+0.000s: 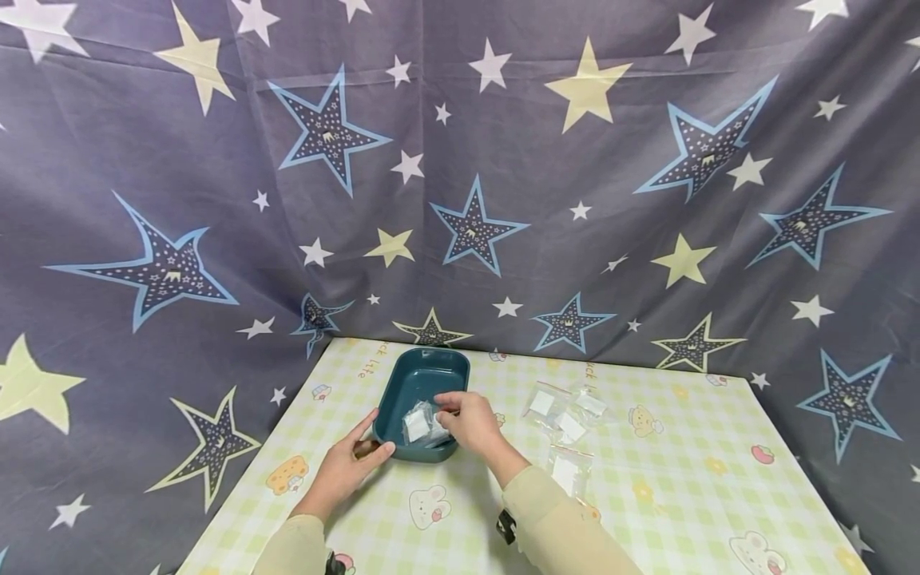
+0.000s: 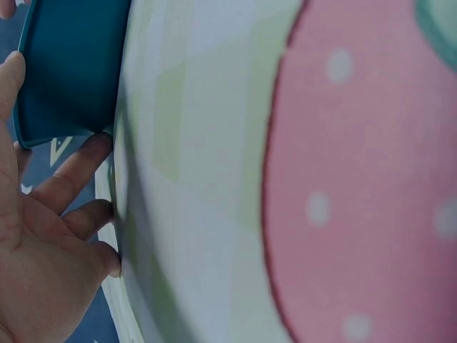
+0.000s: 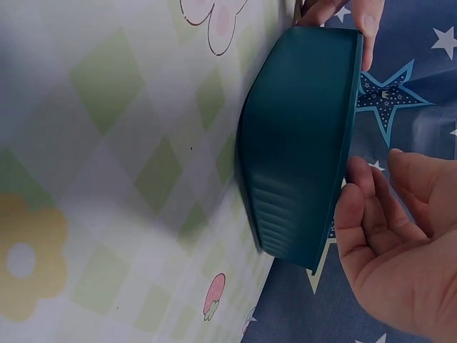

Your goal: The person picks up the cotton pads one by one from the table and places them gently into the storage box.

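Hanging starry curtain [image 1: 532, 152] backs checked table [image 1: 690, 495]; left grip [image 1: 343, 469] clasps tray [image 1: 426, 454], right grip [image 1: 472, 421] loose.

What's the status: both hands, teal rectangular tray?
Left hand touching near-left corner of tray. Right hand at clear plastic packets inside, grip unclear. More packets on green-and-white checked tablecloth, right of tray. No obstruction seen.

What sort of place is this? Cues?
Probably a makeshift indoor workspace or filming corner: star-print fabric hangs behind a table covered in checked cartoon print, with a teal tray and small clear bags on it.
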The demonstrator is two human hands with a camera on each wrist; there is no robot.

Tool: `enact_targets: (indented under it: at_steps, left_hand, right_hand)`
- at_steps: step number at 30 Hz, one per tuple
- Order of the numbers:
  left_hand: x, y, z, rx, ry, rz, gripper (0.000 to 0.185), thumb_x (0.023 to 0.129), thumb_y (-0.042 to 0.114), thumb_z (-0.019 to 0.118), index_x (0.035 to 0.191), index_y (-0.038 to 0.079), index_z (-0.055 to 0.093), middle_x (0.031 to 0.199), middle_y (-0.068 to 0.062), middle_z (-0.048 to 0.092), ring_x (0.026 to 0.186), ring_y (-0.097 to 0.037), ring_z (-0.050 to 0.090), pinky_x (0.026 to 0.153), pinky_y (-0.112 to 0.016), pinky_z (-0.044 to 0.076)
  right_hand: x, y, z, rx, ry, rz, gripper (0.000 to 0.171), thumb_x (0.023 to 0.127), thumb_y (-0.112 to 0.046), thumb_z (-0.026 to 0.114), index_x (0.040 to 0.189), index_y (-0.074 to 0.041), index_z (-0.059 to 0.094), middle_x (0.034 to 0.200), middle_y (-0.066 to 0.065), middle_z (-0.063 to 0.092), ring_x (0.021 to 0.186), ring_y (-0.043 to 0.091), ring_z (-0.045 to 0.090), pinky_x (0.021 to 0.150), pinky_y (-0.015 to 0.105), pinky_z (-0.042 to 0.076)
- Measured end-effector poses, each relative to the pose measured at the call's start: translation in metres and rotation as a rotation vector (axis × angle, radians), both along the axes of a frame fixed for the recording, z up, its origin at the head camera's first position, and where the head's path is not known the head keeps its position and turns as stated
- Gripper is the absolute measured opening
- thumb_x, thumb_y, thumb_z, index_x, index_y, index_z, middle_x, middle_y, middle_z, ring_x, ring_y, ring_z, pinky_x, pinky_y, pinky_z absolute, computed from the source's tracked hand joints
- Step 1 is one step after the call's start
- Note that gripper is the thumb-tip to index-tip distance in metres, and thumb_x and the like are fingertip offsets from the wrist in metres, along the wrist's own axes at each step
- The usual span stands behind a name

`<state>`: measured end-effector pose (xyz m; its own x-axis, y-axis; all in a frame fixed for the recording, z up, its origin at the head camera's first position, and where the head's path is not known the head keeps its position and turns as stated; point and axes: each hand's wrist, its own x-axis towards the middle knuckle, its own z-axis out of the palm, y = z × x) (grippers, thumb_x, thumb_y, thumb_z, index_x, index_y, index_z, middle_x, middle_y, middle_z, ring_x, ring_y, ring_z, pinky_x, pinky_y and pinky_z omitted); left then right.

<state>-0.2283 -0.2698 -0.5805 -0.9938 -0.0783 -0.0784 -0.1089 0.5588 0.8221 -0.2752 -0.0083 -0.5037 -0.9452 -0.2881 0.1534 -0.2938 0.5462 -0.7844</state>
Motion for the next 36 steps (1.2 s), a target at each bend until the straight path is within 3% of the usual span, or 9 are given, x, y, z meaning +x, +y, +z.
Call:
enact_targets:
  at_steps: [14,36]
  left_hand:
    - [0.003,0.001,0.002,0.006,-0.021,-0.001,0.087,0.095,0.063,0.074,0.168,0.042,0.031,0.148,-0.019,0.066,0.143,-0.038,0.060,0.118,-0.065,0.045]
    - [0.005,0.002,0.007,-0.014,-0.005,-0.011,0.088,0.096,0.061,0.074,0.170,0.038,0.031,0.147,-0.021,0.067,0.142,-0.040,0.060,0.117,-0.065,0.046]
  right_hand:
    - [0.002,0.001,0.000,0.003,-0.024,-0.001,0.031,0.101,-0.011,0.074,0.131,-0.008,0.077,0.117,0.009,0.082,0.104,0.026,0.077,0.080,0.037,0.062]
    - [0.000,0.012,-0.008,-0.014,0.015,-0.007,0.030,0.098,-0.010,0.076,0.128,-0.009,0.078,0.102,0.005,0.083,0.094,0.020,0.076,0.080,0.031,0.061]
